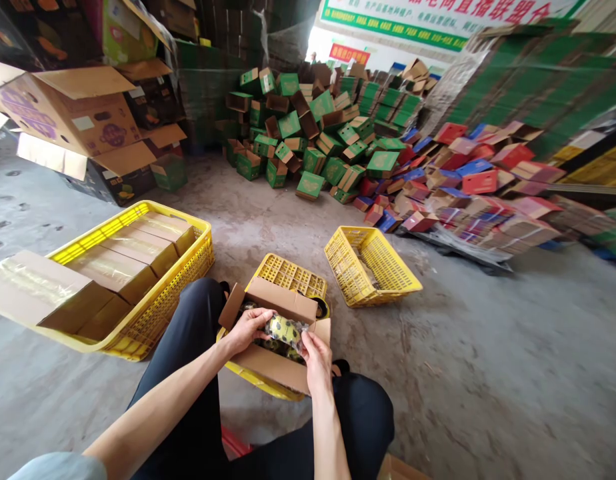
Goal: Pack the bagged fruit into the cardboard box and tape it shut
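Note:
Between my hands is a yellow packet with dark spots in clear crinkled wrap (285,329); I cannot make out what is inside. My left hand (251,328) pinches its left end, and my right hand (314,350) grips the right end. Right below them stands an open cardboard box (268,365), its flaps folded out, with more dark and yellow wrapped pieces partly showing inside. This box rests on an upturned yellow plastic crate (291,277) between my knees. A roll of tape (321,307) lies at the box's far right corner.
On my left, a yellow crate (188,267) holds several taped cartons (125,253). Another yellow crate (375,267) stands ahead to the right. Green boxes (311,183) and red and blue ones (481,181) lie heaped farther back. Large open cartons (83,120) are stacked at left.

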Demonstrator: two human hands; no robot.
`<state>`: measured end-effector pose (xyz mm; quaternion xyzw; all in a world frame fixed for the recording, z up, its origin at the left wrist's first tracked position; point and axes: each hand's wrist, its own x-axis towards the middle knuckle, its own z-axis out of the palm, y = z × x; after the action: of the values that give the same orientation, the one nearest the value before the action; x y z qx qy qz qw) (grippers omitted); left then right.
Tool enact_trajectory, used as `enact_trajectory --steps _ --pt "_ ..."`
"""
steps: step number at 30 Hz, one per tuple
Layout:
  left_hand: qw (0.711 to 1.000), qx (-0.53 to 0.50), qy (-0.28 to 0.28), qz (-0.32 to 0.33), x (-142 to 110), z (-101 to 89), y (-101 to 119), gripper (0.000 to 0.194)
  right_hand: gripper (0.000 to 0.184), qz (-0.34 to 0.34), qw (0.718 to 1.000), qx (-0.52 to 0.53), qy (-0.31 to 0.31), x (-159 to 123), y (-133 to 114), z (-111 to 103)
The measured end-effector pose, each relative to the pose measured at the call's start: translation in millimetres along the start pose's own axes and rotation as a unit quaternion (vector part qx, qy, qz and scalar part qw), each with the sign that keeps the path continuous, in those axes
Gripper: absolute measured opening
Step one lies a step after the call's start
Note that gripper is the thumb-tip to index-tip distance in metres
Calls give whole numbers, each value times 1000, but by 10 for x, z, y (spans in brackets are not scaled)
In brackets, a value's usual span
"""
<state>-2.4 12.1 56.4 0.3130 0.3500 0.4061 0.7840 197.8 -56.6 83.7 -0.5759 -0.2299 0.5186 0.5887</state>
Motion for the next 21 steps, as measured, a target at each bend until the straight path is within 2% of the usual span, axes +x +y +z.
enact_trajectory --steps 8,15,21 --pt "998 25 52 10 -61 9 35 57 44 -18 1000 1 24 15 -41 -77" --pt "996 87 -2 0 -94 10 36 47 46 -36 999 -19 22 9 -52 -104" --pt "999 44 -30 -6 -68 28 31 47 48 -42 999 -1 19 0 -80 -84"
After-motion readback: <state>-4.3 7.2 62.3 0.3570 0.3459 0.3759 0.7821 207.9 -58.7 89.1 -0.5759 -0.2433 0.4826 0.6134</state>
